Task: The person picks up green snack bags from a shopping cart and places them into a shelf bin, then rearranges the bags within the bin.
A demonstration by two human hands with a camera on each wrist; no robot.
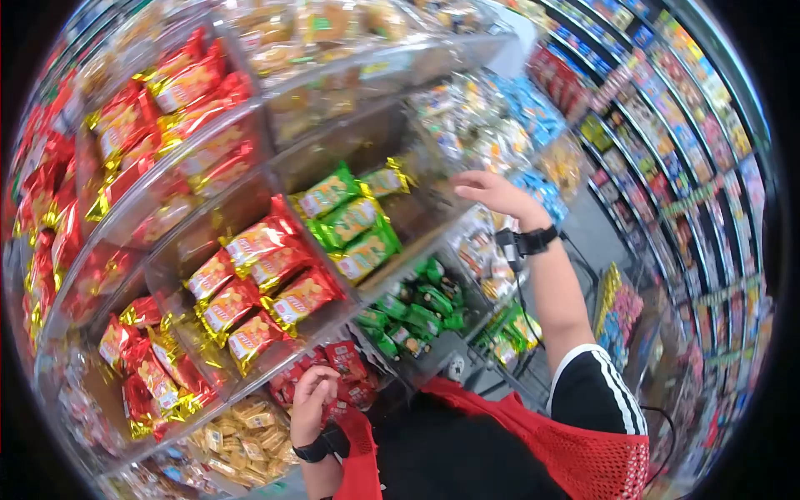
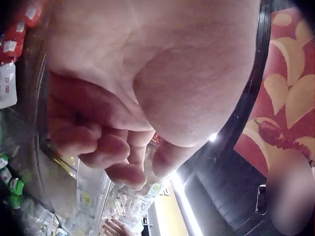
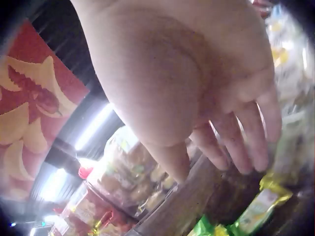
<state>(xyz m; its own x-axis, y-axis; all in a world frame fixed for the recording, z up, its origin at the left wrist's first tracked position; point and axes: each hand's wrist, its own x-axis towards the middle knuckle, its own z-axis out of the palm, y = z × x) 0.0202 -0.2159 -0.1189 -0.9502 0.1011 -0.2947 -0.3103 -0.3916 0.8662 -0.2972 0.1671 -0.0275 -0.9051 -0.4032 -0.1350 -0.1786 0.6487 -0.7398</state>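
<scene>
My right hand (image 1: 498, 197) hovers over the right end of a bin with green packets (image 1: 356, 218); its fingers are extended and hold nothing. In the right wrist view the same hand (image 3: 197, 93) has loose, spread fingers, with a green-and-yellow packet (image 3: 260, 211) below them. My left hand (image 1: 310, 402) is near the front edge of the bins, beside red packets (image 1: 254, 337) with gold ends. The left wrist view shows the left hand (image 2: 142, 98) with loosely bent fingers and nothing in them.
Clear dividers separate the bins. Dark green packets (image 1: 423, 310) and gold-wrapped pieces (image 1: 242, 442) lie in lower bins, and white packets (image 1: 475, 117) lie at the back right. Tall stocked shelves (image 1: 667, 150) line the right side. A yellow and pink item (image 1: 617, 312) stands beside the right arm.
</scene>
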